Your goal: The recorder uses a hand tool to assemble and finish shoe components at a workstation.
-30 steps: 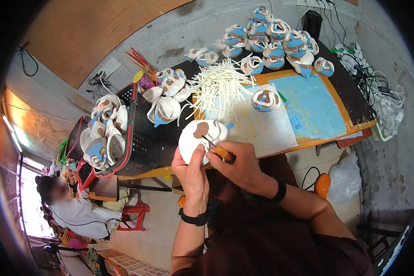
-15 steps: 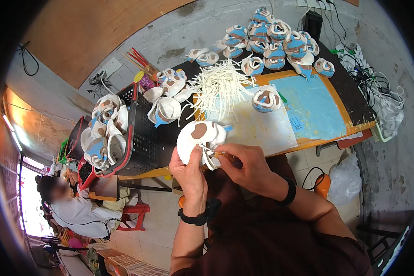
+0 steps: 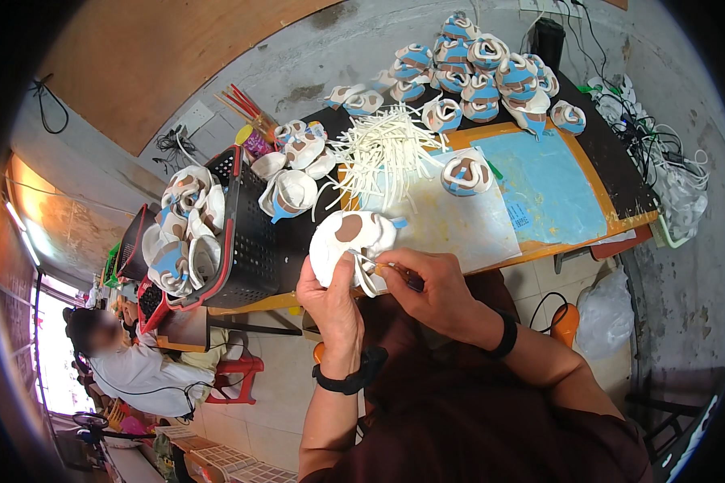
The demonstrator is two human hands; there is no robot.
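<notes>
White piece (image 3: pixel 328 251) in the left hand (image 3: pixel 333 312), just left of the right hand (image 3: pixel 439 291).
The left hand, nearer, pinches the piece's lower edge; the right closes around a small tool (image 3: pixel 415 282), its long axis slanting up-left toward the piece's lower right side, where a white strip (image 3: pixel 366 283) hangs. A printed label (image 3: pixel 517 214) marks the blue sheet (image 3: pixel 552 181); its small print is illegible.

the piece (image 3: pixel 327 251) looks matt and cloth-like, the basket (image 3: pixel 255 229) smooth plastic, the wall (image 3: pixel 689 310) rough.
</notes>
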